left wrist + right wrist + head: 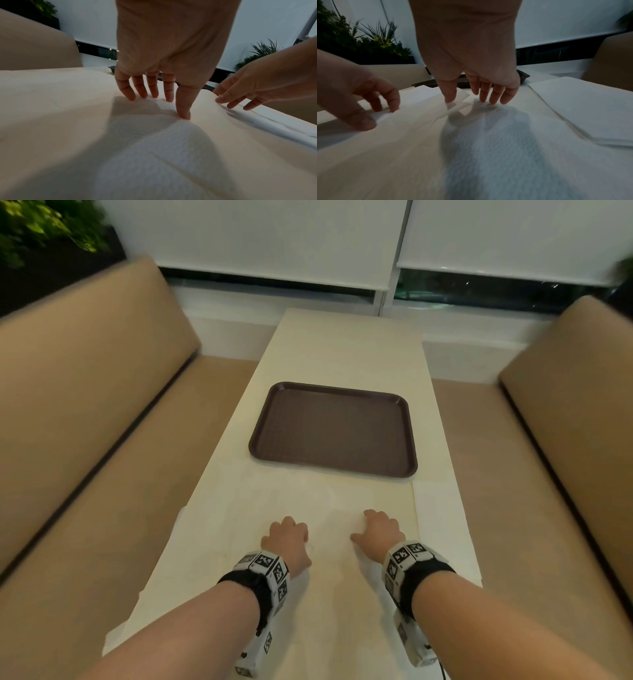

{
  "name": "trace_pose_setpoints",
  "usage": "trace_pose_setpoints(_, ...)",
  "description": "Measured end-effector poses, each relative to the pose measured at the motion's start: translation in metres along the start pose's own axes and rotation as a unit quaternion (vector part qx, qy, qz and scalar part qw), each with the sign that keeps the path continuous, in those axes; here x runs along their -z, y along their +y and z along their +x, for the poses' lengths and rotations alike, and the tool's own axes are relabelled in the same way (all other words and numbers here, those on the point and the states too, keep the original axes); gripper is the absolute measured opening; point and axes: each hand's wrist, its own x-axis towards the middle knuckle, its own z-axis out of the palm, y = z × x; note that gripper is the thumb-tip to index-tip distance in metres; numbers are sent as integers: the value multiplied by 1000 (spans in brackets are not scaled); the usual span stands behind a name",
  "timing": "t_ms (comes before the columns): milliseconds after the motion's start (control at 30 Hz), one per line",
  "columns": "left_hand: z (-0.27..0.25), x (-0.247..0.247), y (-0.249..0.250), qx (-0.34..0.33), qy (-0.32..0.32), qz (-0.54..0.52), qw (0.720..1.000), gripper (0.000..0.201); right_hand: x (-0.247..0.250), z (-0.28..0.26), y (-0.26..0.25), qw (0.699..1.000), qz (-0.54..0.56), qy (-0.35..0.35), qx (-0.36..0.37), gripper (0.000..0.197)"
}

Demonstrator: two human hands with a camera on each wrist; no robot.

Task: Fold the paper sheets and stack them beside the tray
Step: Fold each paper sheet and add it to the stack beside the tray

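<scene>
A large thin white paper sheet [308, 594] lies flat on the near end of the cream table, its left edge hanging past the table side. My left hand [287, 537] and right hand [376, 534] rest side by side on it, fingers spread, fingertips pressing the paper. In the left wrist view the left hand [154, 93] has straight fingers and its thumb pushes a ripple into the sheet [154, 155]. The right hand [479, 93] touches the sheet [488, 148] the same way. The empty brown tray [334, 429] sits just beyond the sheet.
A flat pile of white paper [590, 108] lies on the table right of my right hand, near the tray's front right corner [442, 518]. Tan bench seats [85, 405] flank the narrow table [346, 347]. A window with blinds is behind.
</scene>
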Motion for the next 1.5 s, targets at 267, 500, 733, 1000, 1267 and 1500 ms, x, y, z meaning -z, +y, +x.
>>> trace_pose_setpoints(267,-2,3,-1,-8,5,-13,1000,35,7,13,-10,997,70,-18,-6,6)
trace_pose_setpoints(500,0,22,-8,-17,-31,-114,993,23,17,-13,-20,935,337,1,108,18)
trace_pose_setpoints(733,-16,81,-7,-135,189,-297,926,58,58,-44,-19,903,376,24,207,16)
trace_pose_setpoints(1000,-20,128,17,-260,103,48,959,19,111,-71,-10,911,180,85,361,1)
trace_pose_setpoints(1267,-61,177,0,-267,79,-213,936,22,148,-91,20,890,350,83,279,15)
trace_pose_setpoints(1500,-107,232,23,-369,-10,-587,720,42,196,-115,32,788,522,6,326,6)
